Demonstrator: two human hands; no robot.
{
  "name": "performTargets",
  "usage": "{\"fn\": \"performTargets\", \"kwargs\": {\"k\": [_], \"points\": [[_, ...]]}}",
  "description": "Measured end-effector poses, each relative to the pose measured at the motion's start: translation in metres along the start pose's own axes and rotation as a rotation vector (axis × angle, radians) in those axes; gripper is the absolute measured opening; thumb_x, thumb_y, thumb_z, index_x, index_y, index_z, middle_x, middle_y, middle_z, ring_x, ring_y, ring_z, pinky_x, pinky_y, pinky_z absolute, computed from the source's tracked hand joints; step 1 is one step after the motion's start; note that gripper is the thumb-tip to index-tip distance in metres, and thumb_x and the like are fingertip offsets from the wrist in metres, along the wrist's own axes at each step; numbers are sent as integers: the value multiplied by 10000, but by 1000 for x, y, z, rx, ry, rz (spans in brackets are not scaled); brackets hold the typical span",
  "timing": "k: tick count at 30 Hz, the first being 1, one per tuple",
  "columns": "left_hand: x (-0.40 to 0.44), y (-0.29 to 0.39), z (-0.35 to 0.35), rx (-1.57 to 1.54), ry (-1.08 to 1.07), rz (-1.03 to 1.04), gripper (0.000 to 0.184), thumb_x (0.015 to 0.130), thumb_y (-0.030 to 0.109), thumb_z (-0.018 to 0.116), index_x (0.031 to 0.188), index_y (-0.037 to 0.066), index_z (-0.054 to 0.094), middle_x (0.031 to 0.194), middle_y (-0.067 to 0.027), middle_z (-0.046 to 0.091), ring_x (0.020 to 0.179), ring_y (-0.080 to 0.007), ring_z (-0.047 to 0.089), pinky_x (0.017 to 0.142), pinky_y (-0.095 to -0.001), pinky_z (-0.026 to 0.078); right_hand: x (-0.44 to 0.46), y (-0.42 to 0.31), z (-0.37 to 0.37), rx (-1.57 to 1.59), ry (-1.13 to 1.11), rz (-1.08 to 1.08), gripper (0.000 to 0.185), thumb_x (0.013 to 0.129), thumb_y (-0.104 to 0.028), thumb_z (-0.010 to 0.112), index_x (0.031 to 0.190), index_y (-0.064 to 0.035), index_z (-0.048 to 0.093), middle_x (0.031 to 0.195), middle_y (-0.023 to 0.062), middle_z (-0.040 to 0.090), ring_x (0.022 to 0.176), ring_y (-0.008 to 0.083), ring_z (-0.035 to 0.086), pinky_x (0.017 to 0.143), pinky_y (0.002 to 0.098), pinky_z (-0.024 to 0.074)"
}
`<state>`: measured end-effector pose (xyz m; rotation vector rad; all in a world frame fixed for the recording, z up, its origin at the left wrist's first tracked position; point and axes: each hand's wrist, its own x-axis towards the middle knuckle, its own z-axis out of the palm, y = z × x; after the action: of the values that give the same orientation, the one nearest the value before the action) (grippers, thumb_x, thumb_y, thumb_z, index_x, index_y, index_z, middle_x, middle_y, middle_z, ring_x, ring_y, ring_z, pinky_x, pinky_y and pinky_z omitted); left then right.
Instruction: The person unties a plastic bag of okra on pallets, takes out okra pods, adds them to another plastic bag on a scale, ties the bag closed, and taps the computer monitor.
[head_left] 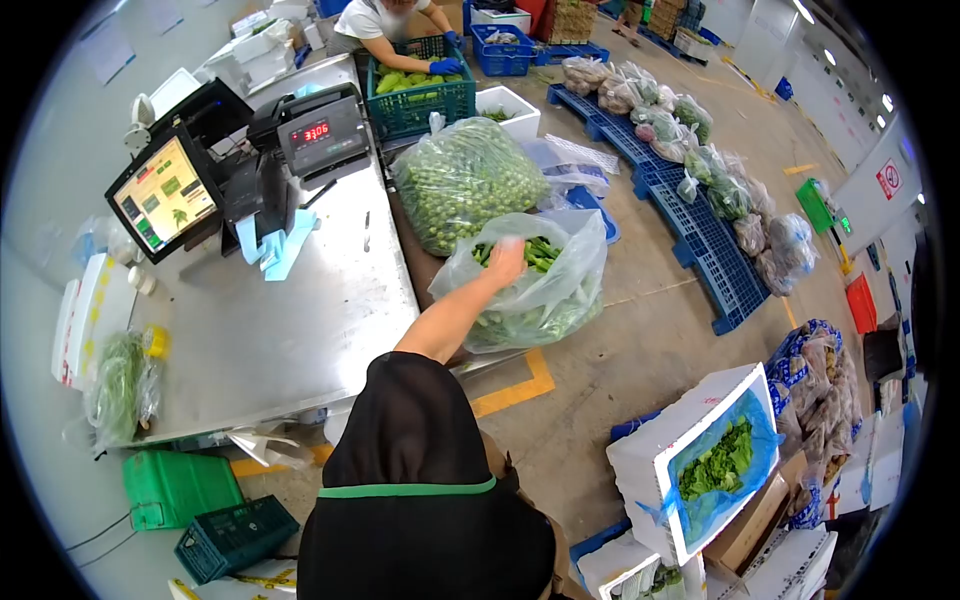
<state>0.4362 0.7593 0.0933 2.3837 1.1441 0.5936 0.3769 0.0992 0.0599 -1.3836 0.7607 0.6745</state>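
Note:
My left hand [506,262] reaches into the mouth of an open clear plastic bag [575,265]. Motion blurs its fingers, so their grip does not show. Long, shiny green peppers [543,254] lie beside the hand inside the bag. Just behind stands a bigger, tied plastic bag [470,180] full of small round green vegetables. Both bags are at the right edge of the steel table [330,310]. My right hand is out of view.
A scale [322,135] and touchscreen [165,195] stand on the table. Beyond, a co-worker's gloved hands touch greens in a green crate [420,108]. Bagged produce lies on blue pallets [690,215] to the right. A foam box [640,470] holds leafy greens.

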Motion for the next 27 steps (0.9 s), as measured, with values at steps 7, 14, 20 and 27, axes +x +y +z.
{"fn": "performTargets", "kwargs": {"k": [7,14,20,27], "points": [[-57,117,-137,-182,478,362,293,701,-36,523,991,0,555,931,-202,602,869,-395,578,744,-467,473,-8,-8,-85,28,15,-95,320,857,-353,611,824,-35,616,621,93,591,435,203,478,441,347,439],[-216,286,-179,-199,31,862,340,658,-6,594,991,57,575,869,-152,619,845,-337,614,733,-405,513,-129,-98,-98,464,100,-792,257,825,-163,636,997,-5,528,847,147,593,729,267,581,683,429,538],[-387,381,-102,-346,-672,1131,207,638,29,613,841,-7,596,780,-193,629,778,-387,622,682,-465,501,-171,-130,-114,284,-354,-973,323,847,-163,650,1077,-1,492,914,92,561,918,253,585,911,393,477],[-483,428,-99,-608,-863,1158,171,664,82,619,808,-9,613,717,-218,605,739,-411,598,643,-461,467,-133,-80,-126,328,-440,-748,512,817,-175,664,1234,23,443,1098,133,577,972,245,576,859,381,479]]}}
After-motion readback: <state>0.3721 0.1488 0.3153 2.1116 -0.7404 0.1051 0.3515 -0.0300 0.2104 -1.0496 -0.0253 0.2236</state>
